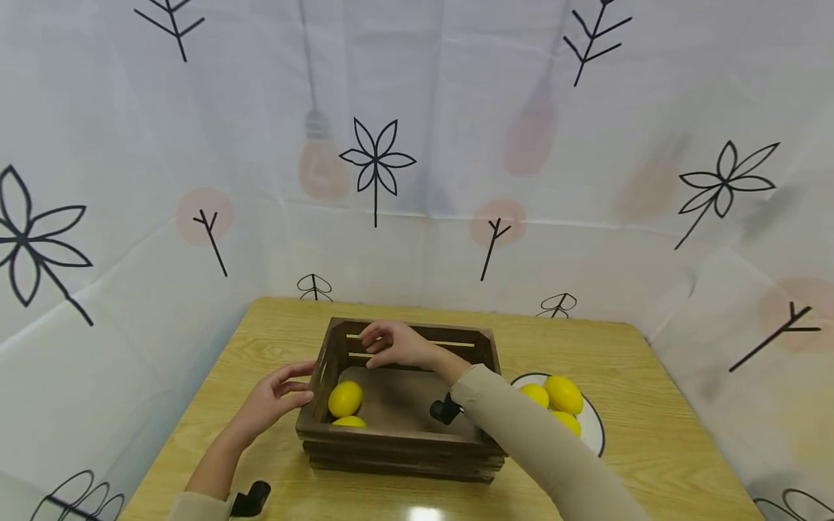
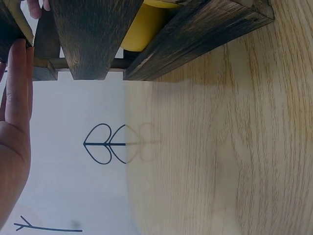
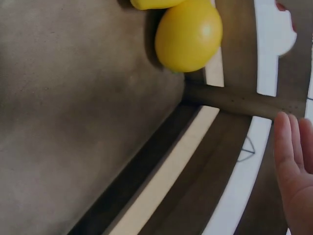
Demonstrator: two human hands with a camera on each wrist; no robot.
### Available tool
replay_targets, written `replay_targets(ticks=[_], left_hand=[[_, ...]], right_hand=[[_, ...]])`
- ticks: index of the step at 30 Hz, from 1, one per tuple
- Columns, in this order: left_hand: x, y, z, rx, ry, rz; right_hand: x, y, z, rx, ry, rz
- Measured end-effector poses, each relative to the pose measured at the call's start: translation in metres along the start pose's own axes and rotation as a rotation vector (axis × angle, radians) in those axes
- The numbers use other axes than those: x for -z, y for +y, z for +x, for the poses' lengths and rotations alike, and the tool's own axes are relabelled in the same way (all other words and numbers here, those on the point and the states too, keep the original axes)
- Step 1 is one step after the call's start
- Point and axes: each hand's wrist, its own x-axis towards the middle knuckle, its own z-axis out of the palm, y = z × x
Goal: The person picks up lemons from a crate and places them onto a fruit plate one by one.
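A dark wooden crate (image 1: 404, 445) holds two yellow lemons, one (image 1: 345, 399) near its left wall and another (image 1: 350, 421) partly hidden by the front wall. My left hand (image 1: 270, 401) touches the crate's left side from outside, fingers slightly bent; the left wrist view shows the fingers (image 2: 17, 83) against a slat (image 2: 93, 34). Above the inside of the crate is my right hand (image 1: 404, 346), its fingers loosely bent and nothing in them. In the right wrist view that hand (image 3: 296, 166) is beside the slatted wall, with a lemon (image 3: 189, 35) in the corner.
Right of the crate, a white plate (image 1: 591, 430) with a dark rim carries several lemons (image 1: 564, 394), partly covered by my right sleeve (image 1: 541, 441). Both stand on a light wooden table (image 1: 658, 434). Behind and at the sides hangs a white patterned cloth (image 1: 430, 87).
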Motion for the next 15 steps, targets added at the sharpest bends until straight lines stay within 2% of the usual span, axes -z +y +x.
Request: replay_targets(ticks=[8, 15], left_hand=[[0.000, -0.001, 0.000, 0.021, 0.001, -0.014], [0.000, -0.002, -0.002, -0.001, -0.005, -0.018]], right_hand=[[-0.011, 0.017, 0.016, 0.016, -0.124, -0.120], [-0.020, 0.026, 0.029, -0.004, -0.199, -0.200]])
